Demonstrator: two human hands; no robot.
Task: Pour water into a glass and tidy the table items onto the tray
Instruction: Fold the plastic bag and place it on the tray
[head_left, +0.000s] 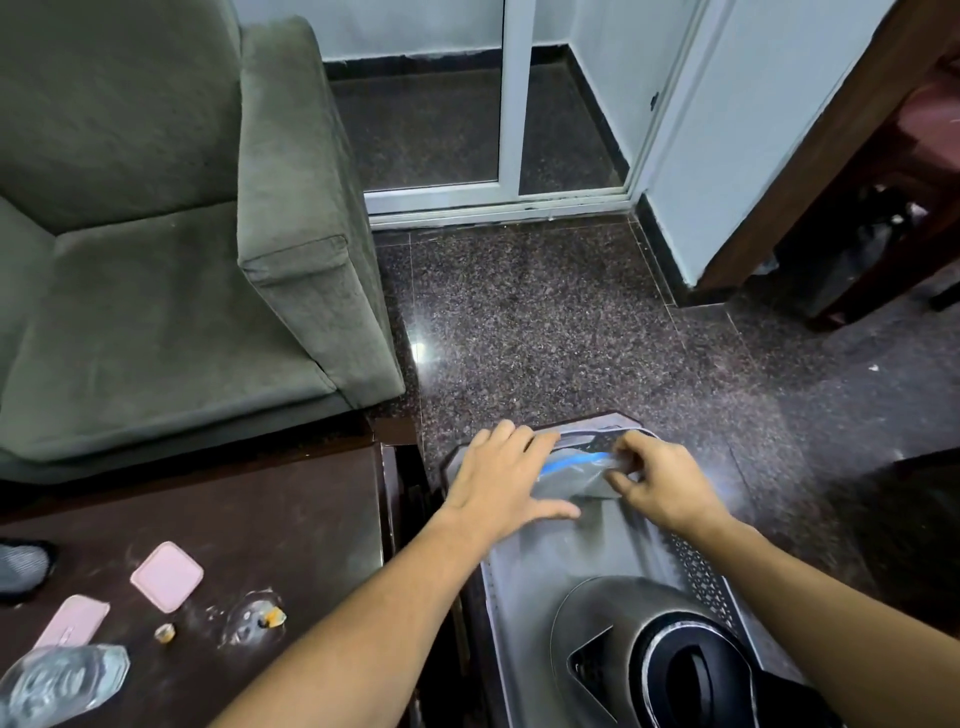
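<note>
A silver metal tray (597, 540) stands to the right of the dark table (285, 519). A steel kettle with a black lid (649, 649) sits on the tray's near end. At the far end lies a clear plastic pouch with a blue strip (576, 475). My left hand (498, 478) rests flat on the pouch's left part, fingers spread. My right hand (660, 483) pinches its right end between thumb and fingers. A clear faceted glass (62, 680) stands at the table's near left corner.
The table also holds a pink square pad (167, 576), a pink oblong piece (75, 621), a small yellowish bit (165, 632) and a clear wrapper with an orange bit (254, 618). A green armchair (156, 260) stands behind it. Speckled floor lies beyond the tray.
</note>
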